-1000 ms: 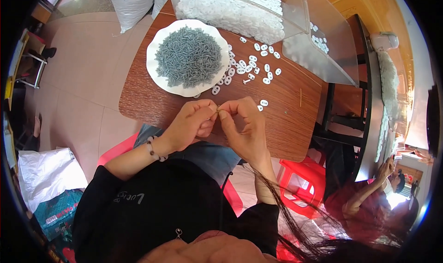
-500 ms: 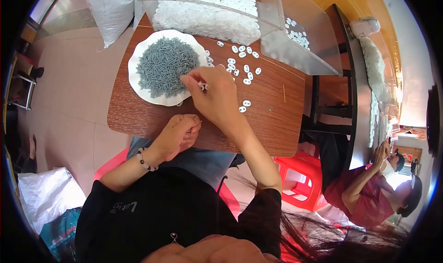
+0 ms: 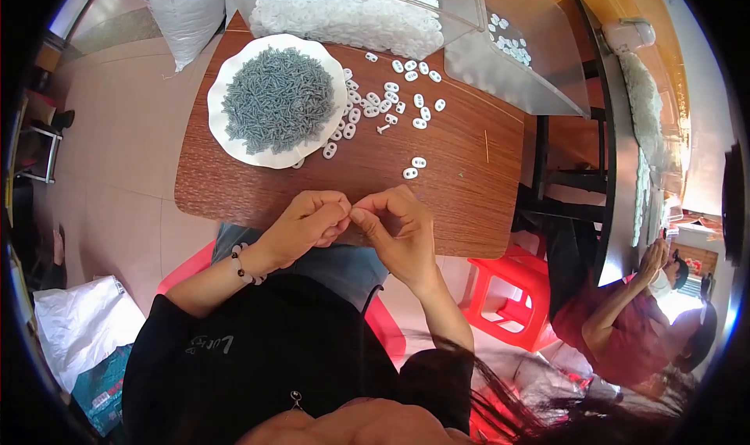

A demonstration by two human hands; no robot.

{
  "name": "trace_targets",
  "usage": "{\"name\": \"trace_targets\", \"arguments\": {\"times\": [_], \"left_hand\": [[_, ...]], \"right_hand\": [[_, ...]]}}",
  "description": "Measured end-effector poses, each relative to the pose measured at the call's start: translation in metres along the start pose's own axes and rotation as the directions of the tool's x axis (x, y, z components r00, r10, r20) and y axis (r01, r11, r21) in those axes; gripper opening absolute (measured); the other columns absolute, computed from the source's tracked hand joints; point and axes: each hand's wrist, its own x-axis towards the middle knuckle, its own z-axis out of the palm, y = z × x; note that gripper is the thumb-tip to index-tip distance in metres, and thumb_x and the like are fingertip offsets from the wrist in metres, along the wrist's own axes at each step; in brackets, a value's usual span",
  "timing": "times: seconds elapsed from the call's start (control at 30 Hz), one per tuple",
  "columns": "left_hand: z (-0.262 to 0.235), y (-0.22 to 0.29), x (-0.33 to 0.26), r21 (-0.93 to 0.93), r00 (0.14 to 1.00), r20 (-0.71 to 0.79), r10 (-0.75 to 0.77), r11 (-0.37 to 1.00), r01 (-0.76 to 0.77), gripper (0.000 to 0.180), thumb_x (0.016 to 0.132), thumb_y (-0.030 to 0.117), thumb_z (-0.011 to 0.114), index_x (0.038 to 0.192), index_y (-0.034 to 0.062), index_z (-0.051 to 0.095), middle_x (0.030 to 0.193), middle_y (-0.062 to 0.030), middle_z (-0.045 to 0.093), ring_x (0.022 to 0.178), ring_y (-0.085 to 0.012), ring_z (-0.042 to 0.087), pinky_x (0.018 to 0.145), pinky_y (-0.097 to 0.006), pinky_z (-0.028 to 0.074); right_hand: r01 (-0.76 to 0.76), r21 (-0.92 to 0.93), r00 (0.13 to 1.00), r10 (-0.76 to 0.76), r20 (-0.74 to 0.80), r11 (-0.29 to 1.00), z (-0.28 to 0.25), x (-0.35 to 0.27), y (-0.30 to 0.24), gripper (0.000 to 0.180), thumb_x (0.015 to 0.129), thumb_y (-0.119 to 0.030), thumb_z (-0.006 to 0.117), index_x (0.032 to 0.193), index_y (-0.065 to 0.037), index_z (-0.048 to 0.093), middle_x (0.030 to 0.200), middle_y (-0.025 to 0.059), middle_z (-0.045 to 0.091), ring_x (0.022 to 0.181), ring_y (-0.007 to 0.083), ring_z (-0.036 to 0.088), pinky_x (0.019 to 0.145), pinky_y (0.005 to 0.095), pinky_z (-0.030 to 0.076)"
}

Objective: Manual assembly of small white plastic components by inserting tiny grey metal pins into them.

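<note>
My left hand (image 3: 311, 225) is closed just past the near edge of the wooden table, its thumb pressed on curled fingers. The fingertips of my right hand (image 3: 405, 230) pinch together and meet the left thumb and fingertips. Whatever lies between them is too small to make out. Beyond the hands, a heap of small grey screws (image 3: 277, 101) fills a white wavy-rimmed plate (image 3: 219, 121). Small white oval pieces with two holes (image 3: 389, 96) lie scattered right of the plate. Among them is a small white piece with a stem (image 3: 383, 128).
A clear bin heaped with white pieces (image 3: 344, 15) stands at the table's far edge. Right of it, another clear bin (image 3: 508, 85) holds a few. A red stool (image 3: 512, 308) stands at the right. Farther right, a person in dark red (image 3: 617, 328) sits at another table.
My right hand has moved from the plate's right edge down toward me and now meets my left hand. The left hand stays closed in nearly the same place.
</note>
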Motion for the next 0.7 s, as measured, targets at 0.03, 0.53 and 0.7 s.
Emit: {"name": "trace_targets", "arguments": {"times": [0.03,0.53,0.7], "left_hand": [[0.001,0.0,-0.001,0.01,1.0,-0.029,0.006,1.0,-0.005,0.024,0.098,0.021,0.05,0.08,0.0064,0.056,0.061,0.0069,0.04,0.051,-0.0017,0.032,0.047,-0.019,0.026],[-0.008,0.005,-0.004,0.117,0.97,-0.22,0.105,0.99,-0.081,0.02,0.093,0.02,0.064,0.092,-0.0005,0.064,0.063,0.0061,0.048,0.054,-0.0006,0.04,0.047,-0.017,0.03],[-0.008,0.002,-0.004,0.175,0.962,-0.241,0.127,0.981,-0.086,0.018,0.093,0.018,0.062,0.089,0.0003,0.065,0.061,0.0045,0.05,0.053,-0.002,0.042,0.048,-0.018,0.031]], "right_hand": [[0.051,-0.054,0.998,-0.052,-0.029,0.997,0.001,0.0,0.0,0.007,0.08,-0.006,0.073,0.085,-0.004,0.069,0.077,0.0037,0.063,0.075,0.0166,0.053,0.07,0.0295,0.042],[0.255,-0.24,0.959,-0.277,-0.064,0.937,-0.01,0.035,0.01,0.009,0.076,-0.007,0.074,0.084,-0.005,0.07,0.081,0.0068,0.067,0.072,0.0237,0.057,0.071,0.0335,0.045],[0.206,-0.592,0.907,-0.379,-0.184,0.779,-0.034,0.087,0.041,0.009,0.079,-0.01,0.072,0.087,-0.007,0.071,0.082,0.0084,0.067,0.077,0.0259,0.057,0.072,0.0366,0.047]]}}
